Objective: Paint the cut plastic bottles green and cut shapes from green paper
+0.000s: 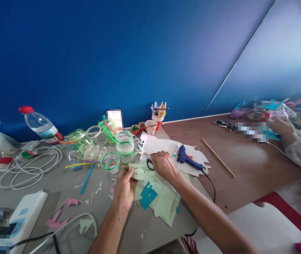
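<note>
My left hand (125, 185) pinches a pale green paper piece (139, 173) between thumb and fingers. Over the paper pile, my right hand (164, 163) is closed around a pair of scissors (149, 164); a black handle loop shows beside its fingers, and the blades point away to the upper left. Pale green paper sheets (166, 208) lie beneath both hands, with a teal paper cutout (148, 195) on top. To the right of my right hand rests a blue glue gun (189, 159) on white paper (158, 144). Cut plastic cups with green rims (110, 161) stand just beyond my left hand.
A water bottle (43, 125) leans at the back left, near a coiled white cable (31, 169). A power strip (28, 215) and pink paper scraps (63, 213) lie front left. Paper cups (158, 118) stand by the wall. A wooden stick (218, 158) lies right, near another person's hand (283, 128).
</note>
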Tool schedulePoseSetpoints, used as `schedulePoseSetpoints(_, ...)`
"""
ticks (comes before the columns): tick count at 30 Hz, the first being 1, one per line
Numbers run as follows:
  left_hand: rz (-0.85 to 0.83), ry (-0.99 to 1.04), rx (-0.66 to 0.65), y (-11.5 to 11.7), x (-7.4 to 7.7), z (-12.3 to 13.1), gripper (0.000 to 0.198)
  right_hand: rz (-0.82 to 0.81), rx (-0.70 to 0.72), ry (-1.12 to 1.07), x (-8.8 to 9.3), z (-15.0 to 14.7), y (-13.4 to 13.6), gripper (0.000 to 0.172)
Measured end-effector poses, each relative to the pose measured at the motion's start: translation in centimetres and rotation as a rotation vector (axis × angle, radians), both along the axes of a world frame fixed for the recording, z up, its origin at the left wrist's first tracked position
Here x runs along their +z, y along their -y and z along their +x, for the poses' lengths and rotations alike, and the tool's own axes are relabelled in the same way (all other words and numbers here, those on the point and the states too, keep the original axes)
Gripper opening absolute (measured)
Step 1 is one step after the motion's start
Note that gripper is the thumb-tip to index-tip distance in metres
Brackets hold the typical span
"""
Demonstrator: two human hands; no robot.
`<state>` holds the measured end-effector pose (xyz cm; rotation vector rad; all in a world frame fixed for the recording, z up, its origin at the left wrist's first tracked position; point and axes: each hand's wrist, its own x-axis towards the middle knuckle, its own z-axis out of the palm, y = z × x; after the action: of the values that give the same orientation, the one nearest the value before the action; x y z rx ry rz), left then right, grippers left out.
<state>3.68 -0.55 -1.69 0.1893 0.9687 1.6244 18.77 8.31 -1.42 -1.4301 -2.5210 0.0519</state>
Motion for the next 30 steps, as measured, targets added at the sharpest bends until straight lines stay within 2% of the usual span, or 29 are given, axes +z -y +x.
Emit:
schedulePoseSetpoints(12,-0.015,0.026,-0.005,-0.1,0.3,0.1,0.038,-0.12,0.12,-0.047,0.0,0.7,-0.2,0.025)
schedulePoseSetpoints(14,-0.014,0.022,-0.002,-0.1,0.2,0.1,0.037,-0.133,0.08,-0.066,0.1,1.0,-0.3,0.023)
schedulePoseSetpoints(18,-0.002,0.024,-0.018,-0.1,0.3,0.1,0.036,-0.126,-0.108,-0.092,0.5,1.4,-0.3,0.025)
schedulePoseSetpoints(23,0.011,0.049,-0.015,-0.1,0.6,0.1,0.036,-0.089,-0.259,-0.086,0.8,2.0,-0.5,0.029)
schedulePoseSetpoints(27,-0.022,0.044,-0.006,0.0,0.4,0.1,0.035,-0.112,-0.187,-0.087,0.7,2.2,-0.6,0.031)
schedulePoseSetpoints(30,-0.041,0.046,0.018,-0.1,0.4,0.2,0.036,-0.09,-0.128,-0.154,0.7,1.9,-0.3,0.026)
